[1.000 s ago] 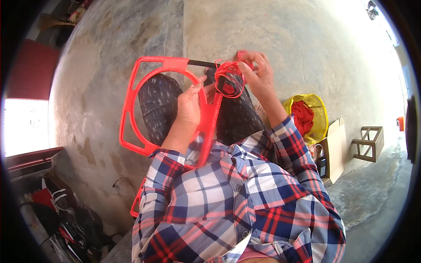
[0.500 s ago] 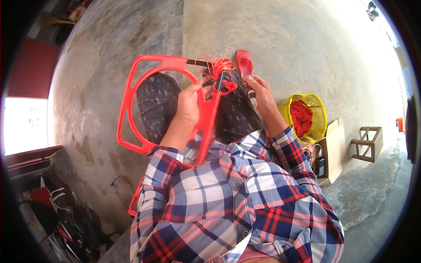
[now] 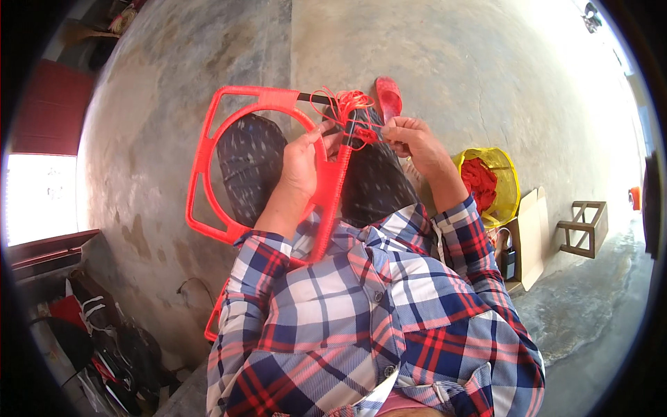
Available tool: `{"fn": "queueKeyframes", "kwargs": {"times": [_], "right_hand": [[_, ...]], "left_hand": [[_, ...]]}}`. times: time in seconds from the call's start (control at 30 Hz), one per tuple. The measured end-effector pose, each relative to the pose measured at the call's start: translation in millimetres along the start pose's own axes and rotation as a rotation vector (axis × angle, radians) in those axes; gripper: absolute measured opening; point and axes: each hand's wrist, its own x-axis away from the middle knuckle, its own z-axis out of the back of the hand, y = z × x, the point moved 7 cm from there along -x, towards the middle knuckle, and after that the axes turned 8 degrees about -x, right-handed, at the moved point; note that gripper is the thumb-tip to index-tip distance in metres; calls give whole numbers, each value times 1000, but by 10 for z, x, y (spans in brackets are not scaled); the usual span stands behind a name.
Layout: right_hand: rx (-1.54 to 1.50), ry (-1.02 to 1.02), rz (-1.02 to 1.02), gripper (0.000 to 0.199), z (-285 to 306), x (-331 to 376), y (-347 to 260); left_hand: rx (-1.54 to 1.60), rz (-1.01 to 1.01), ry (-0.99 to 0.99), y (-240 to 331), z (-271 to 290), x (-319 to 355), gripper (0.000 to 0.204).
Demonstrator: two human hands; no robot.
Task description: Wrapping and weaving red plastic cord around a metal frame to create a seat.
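Note:
Across my lap rests a frame [image 3: 196, 174] wrapped in red cord, with a ring inside its square outline. Bare black rod shows at its far right corner. A loose tangle of red cord [image 3: 353, 104] hangs on that corner. My left hand [image 3: 302, 163] grips the frame's right side, its fingers passing behind the ring. Just right of the corner, my right hand [image 3: 417, 141] pinches a strand of the cord, drawn out from the black rod. Parts of the left fingers are hidden by the frame.
To my right stands a yellow basket [image 3: 512, 182] with red material [image 3: 479, 182] in it. Beside it are an open cardboard box [image 3: 532, 240] and a small wooden stool [image 3: 586, 228]. A red slipper [image 3: 388, 97] shows ahead. Mixed items [image 3: 104, 340] crowd the lower left.
My right hand has turned and shifted slightly right, and a strand now stretches between it and the rod. My left hand and the frame have barely moved.

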Motion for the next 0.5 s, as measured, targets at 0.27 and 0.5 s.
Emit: {"fn": "queueKeyframes", "kwargs": {"times": [0.27,0.5], "right_hand": [[586,176,450,33,-185,-33,-183],[907,201,422,27,-295,-45,-92]], "left_hand": [[49,32,-17,-2,-64,-19,47],[35,-5,-57,-14,-25,-52,48]]}}
